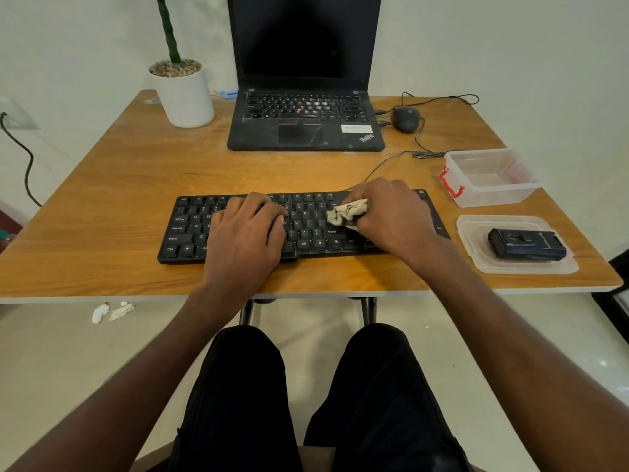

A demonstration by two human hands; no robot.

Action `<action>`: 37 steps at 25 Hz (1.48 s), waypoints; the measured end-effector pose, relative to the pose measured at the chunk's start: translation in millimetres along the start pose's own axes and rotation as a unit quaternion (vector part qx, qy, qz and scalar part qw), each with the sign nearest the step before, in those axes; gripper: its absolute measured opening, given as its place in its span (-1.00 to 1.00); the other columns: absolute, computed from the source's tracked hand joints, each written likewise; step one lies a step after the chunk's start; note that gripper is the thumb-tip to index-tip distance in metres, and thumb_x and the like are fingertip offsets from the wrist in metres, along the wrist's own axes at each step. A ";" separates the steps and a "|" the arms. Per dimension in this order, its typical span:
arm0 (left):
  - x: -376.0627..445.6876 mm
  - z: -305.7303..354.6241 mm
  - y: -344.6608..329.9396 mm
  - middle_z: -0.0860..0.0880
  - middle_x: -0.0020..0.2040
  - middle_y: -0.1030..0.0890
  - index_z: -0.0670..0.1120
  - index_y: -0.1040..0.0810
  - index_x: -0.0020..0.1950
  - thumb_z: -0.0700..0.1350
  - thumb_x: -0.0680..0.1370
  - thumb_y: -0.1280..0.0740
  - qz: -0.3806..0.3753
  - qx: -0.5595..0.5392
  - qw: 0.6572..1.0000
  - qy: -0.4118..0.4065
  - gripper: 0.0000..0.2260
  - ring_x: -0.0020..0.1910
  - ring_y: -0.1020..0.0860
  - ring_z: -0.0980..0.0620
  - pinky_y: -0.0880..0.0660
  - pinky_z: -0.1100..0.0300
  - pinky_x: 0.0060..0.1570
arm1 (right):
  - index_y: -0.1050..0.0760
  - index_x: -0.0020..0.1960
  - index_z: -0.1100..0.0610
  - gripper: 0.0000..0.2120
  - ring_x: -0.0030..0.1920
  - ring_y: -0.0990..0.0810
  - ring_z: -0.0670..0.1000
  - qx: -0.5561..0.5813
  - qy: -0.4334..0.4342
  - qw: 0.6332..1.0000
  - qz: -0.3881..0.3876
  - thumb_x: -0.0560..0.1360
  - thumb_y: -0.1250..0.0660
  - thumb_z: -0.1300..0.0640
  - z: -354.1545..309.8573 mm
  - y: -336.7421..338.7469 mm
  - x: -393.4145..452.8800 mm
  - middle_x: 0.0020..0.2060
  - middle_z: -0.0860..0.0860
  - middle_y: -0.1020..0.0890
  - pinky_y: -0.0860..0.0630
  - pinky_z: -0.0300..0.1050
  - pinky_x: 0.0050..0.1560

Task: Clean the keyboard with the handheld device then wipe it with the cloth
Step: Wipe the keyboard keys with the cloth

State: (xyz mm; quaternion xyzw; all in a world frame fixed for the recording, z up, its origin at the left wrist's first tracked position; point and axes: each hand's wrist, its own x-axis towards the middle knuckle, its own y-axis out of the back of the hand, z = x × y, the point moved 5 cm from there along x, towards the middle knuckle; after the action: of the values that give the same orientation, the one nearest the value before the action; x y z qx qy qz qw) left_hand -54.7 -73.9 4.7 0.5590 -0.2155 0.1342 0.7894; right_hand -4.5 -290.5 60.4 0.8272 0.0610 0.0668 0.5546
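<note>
A black keyboard (306, 233) lies across the near middle of the wooden table (136, 172). My left hand (246, 229) rests flat on its left half, fingers fairly straight. My right hand (388, 216) grips a crumpled beige cloth (347, 212) and holds it against the keys on the keyboard's right half. The black handheld device (526, 245) lies on a clear plastic lid (476, 229) at the table's right edge, apart from both hands.
A clear plastic box (490, 195) with a red clasp stands behind the lid. An open black laptop (303, 131) sits at the back, with a wired mouse (406, 119) to its right and a white plant pot (185, 93) to its left. Paper scraps (112, 311) lie on the floor.
</note>
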 end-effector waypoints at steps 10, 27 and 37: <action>-0.8 1.9 0.5 0.00 0.17 -0.58 -0.01 -0.61 0.21 -0.03 0.71 -0.19 0.017 0.028 0.999 -0.003 -0.78 0.15 -0.51 -0.06 -0.33 -0.09 0.20 | -0.67 0.17 -0.11 -0.73 -0.03 -0.59 0.03 -0.031 -0.035 0.999 0.008 0.47 -0.53 -0.02 28.7 21.6 -16.0 0.00 0.01 -0.69 -0.51 -0.06 -0.14; 0.4 62.9 -30.5 0.06 0.46 -0.50 0.07 -0.52 0.49 0.30 0.67 -0.13 -0.066 0.035 0.993 -0.096 -0.49 0.45 -0.42 -0.01 -0.19 -0.07 0.42 | -0.69 0.13 -0.18 -0.68 0.02 -0.58 0.00 -0.028 0.013 0.999 0.043 0.49 -0.48 0.19 45.9 28.2 -33.7 0.07 -0.13 -0.64 -0.54 -0.01 -0.09; 2.5 60.9 -33.7 0.05 0.36 -0.52 0.03 -0.55 0.47 0.32 0.66 -0.10 -0.057 0.035 0.991 -0.113 -0.45 0.38 -0.41 0.01 -0.21 -0.07 0.37 | -0.62 0.15 0.06 -0.76 -0.02 -0.63 0.17 -0.157 -0.144 0.967 0.140 0.49 -0.48 0.18 76.7 40.2 -47.3 0.04 0.07 -0.63 -0.49 0.03 -0.15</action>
State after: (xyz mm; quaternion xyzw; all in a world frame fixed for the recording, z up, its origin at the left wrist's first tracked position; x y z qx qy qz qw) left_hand -48.9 -142.6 -4.7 0.6089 -0.2664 0.0329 0.7465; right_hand -36.3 -383.7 66.7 0.7308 -0.1474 0.0326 0.6657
